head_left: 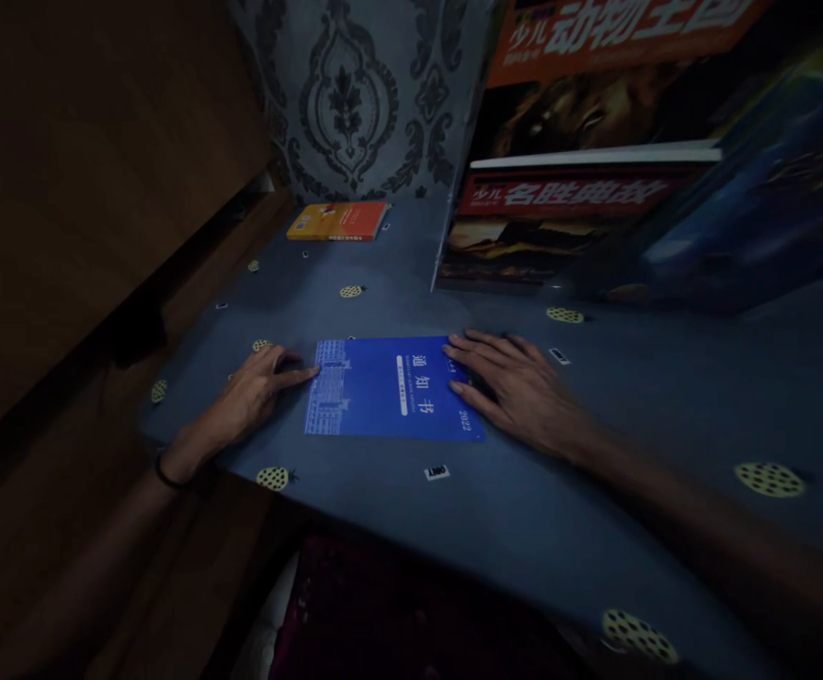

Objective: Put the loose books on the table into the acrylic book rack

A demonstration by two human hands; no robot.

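Flat blue rectangular paper leaflet (372, 387): "通知书", "2022". Behind-right of leaflet: orange-and-black glossy book cover (599, 94), "少儿 动物王国", and red-banded dark glossy cover (553, 212), "少儿 名胜典故". Behind-left of leaflet, yellow-orange rectangular paperback (338, 221), print too small.

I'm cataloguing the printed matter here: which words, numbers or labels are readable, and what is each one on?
"通知书": blue booklet.
"2022": the same booklet; its smaller lettering is too small to read.
"少儿 动物王国": upper book cover, partly cut off at the picture's top.
"少儿 名胜典故": lower book cover.
Orange book: lettering too small.
Tablecloth: small printed labels, not surely legible.
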